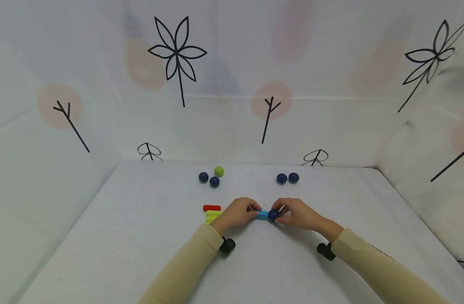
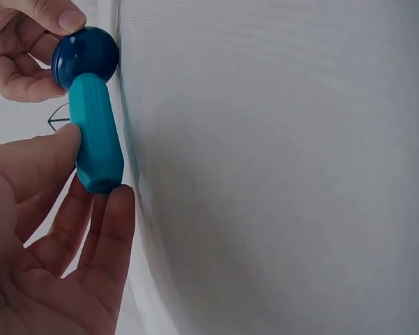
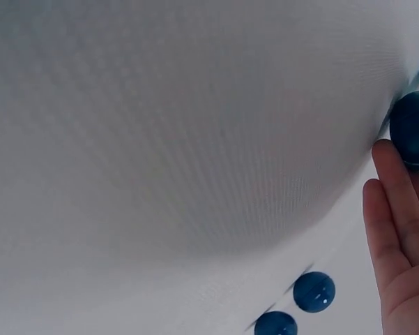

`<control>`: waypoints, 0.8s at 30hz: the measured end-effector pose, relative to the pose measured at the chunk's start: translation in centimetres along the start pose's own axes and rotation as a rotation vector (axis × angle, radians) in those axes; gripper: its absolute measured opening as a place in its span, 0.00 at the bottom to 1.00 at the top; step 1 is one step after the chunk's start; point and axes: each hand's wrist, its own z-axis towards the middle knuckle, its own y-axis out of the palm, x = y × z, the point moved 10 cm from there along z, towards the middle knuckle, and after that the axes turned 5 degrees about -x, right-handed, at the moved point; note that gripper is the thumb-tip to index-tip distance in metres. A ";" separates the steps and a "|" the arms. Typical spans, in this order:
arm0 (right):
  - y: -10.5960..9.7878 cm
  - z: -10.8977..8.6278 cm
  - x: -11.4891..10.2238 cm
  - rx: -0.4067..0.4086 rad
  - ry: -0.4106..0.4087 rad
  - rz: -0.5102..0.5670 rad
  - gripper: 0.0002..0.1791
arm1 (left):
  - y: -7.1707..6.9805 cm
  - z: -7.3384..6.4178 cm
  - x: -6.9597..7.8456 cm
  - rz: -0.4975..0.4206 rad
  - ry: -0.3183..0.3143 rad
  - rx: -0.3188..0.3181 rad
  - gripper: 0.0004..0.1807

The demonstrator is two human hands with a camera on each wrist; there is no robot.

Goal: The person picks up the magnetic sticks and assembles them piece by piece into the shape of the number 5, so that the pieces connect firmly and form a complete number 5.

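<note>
Just right of the table's middle, my left hand [image 1: 239, 212] pinches a light blue ridged stick [image 1: 262, 215] between thumb and fingers. A dark blue ball [image 1: 273, 215] sits against the stick's right end, and my right hand [image 1: 298, 213] grips that ball from the other side. In the left wrist view the stick [image 2: 97, 136] and ball [image 2: 87, 56] stand in line, end to end, with a small hole in the stick's near end. The right wrist view has the ball [image 3: 411, 132] at its right edge, by the right hand's fingertips [image 3: 387, 157].
Beside the left hand lie a red stick [image 1: 211, 207] and yellow-green sticks [image 1: 213, 214], partly hidden by it. Farther back are a green ball [image 1: 218, 171] with two dark blue balls [image 1: 214, 182], and another dark blue pair [image 1: 281, 178] to the right. A patterned cloth wall [image 1: 216, 126] rises behind.
</note>
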 end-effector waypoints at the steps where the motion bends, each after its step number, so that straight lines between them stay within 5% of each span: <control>1: 0.0 0.0 0.0 0.000 0.001 0.003 0.15 | 0.0 0.0 0.0 0.000 -0.001 0.000 0.11; 24: 0.1 0.0 0.3 -0.016 0.048 0.021 0.15 | -2.9 -1.1 -1.5 -0.020 -0.059 0.066 0.11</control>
